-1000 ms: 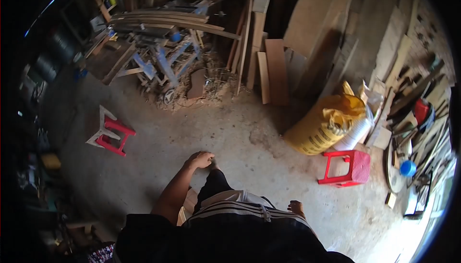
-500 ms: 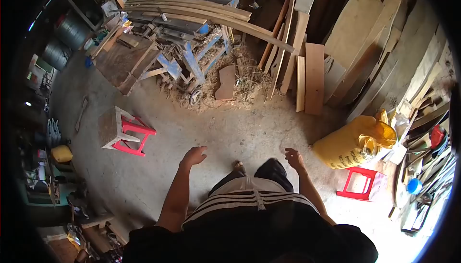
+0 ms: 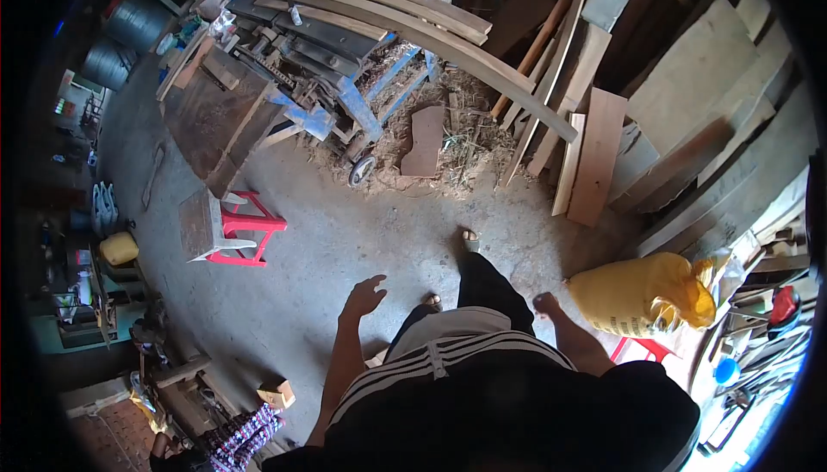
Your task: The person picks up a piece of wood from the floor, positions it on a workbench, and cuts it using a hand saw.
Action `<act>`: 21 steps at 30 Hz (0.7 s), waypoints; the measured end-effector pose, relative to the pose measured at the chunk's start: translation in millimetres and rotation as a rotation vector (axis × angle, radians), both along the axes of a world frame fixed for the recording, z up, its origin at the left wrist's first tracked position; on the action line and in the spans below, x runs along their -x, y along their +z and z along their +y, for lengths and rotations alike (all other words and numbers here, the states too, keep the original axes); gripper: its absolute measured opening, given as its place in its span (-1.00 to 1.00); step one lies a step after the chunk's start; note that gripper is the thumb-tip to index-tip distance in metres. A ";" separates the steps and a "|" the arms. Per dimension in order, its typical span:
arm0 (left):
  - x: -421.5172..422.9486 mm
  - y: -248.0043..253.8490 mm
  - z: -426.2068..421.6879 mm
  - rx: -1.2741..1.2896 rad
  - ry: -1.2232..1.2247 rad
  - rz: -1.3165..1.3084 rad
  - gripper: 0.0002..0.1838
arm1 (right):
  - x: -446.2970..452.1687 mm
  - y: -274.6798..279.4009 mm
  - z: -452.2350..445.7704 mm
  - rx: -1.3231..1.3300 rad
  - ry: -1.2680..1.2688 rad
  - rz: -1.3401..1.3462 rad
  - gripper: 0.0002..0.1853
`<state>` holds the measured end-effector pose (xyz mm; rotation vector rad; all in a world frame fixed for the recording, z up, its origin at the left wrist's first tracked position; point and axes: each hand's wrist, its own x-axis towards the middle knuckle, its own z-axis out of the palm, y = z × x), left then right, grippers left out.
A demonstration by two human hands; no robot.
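Note:
My left hand (image 3: 365,296) hangs in front of me over the concrete floor, its fingers apart and nothing in them. To the right, my right hand (image 3: 544,304) is held low beside a yellow sack (image 3: 616,294), apart from it as far as I can see. That hand looks small and blurred, so how its fingers are set is unclear; no object shows in it. Between the two, my sandalled feet stand one ahead of the other.
Ahead is a blue-framed machine (image 3: 357,106) with long boards (image 3: 388,20) across it, above wood shavings. Planks (image 3: 599,158) lean at right. Left stands a red stool (image 3: 250,226) against a wooden box-like piece. Someone in patterned clothing (image 3: 245,437) is at lower left, near a small box (image 3: 276,394).
I have stepped forward and my view has shifted, with one foot now further ahead. The yellow sack sits lower in view, and a person's patterned clothing has come into view.

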<state>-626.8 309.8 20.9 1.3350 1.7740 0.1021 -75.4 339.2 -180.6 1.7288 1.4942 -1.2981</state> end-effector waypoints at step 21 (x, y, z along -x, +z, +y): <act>-152.3 -373.3 204.2 0.172 1.379 -1.257 -0.61 | 294.3 -399.6 557.8 -0.986 0.076 0.004 -0.68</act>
